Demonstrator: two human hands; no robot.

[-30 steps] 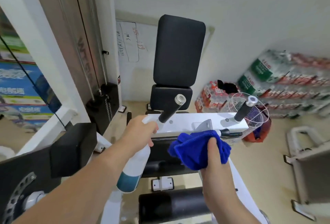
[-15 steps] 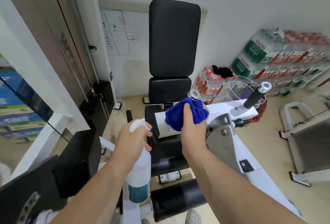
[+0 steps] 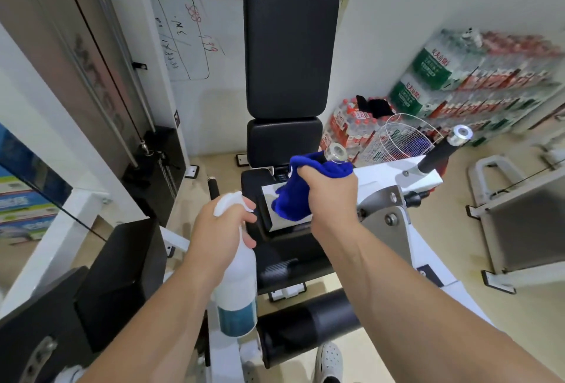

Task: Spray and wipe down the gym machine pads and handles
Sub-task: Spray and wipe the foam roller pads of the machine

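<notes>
My left hand (image 3: 221, 229) grips a white spray bottle (image 3: 237, 288) with blue liquid in its base, held upright below the machine's seat. My right hand (image 3: 331, 196) holds a blue cloth (image 3: 301, 187) wrapped round the left handle, whose silver end cap (image 3: 335, 152) pokes out above the cloth. The right handle (image 3: 440, 150), black with a silver cap, stands free on the white frame (image 3: 388, 174). The tall black back pad (image 3: 289, 43) and a smaller pad (image 3: 284, 141) under it rise behind. A black roller pad (image 3: 308, 324) lies low in front.
A weight stack with cable (image 3: 159, 162) stands at left beside a whiteboard (image 3: 183, 37). Packs of bottled water (image 3: 477, 77) and a wire basket (image 3: 400, 138) sit at right. Another machine's frame (image 3: 513, 214) is on the far right. A black pad (image 3: 119, 278) is at lower left.
My right hand carried the blue cloth up from the frame onto the left handle and closed round it. My left hand drew the spray bottle back down and left.
</notes>
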